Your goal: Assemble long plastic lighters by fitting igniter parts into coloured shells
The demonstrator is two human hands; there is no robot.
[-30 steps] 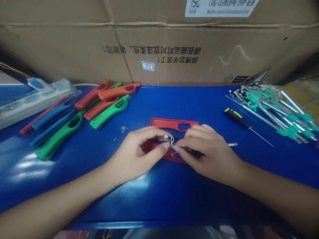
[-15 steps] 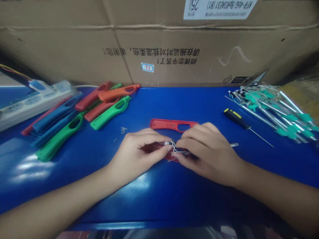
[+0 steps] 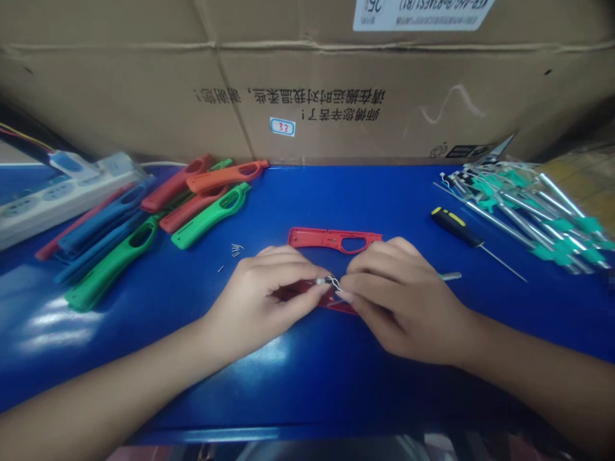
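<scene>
1. step in hand: it looks like fiddly fitting or untangling of a small wired part [image 3: 328, 280], held above the lower red shell half [image 3: 343, 309].
2. left hand [image 3: 276, 294]: thumb and fingertips pinch the white-and-black end of that part, in the middle of the table [image 3: 307, 390].
3. right hand [image 3: 406, 298]: fingers curled, thumb and fingertips gripping the thin white wires [image 3: 336, 283] close beside the left fingertips; what its palm hides i cannot tell.
4. the next move, in my judgement, calls for a light, steady pinch from both hands and wires laid flat, so that no loop gets nipped at a shell edge.
5. the 2nd red shell half [image 3: 312, 237] lies just beyond the hands: glossy moulded plastic, hollow side up, long and narrow with an oval opening near its right end.
6. a shiny metal tip [image 3: 451, 276] pokes out past the right hand (whether it belongs to the wired part is hidden).
7. to the right, the screwdriver [image 3: 454, 223] has a black and yellow grip and a slim steel shaft; near it is a heap of smooth silvery tubes [image 3: 528, 218] with teal pieces.
8. to the left are tiny bright screws [image 3: 236, 250] and curved plastic handles [image 3: 209, 218] in red, orange, green and blue.
</scene>
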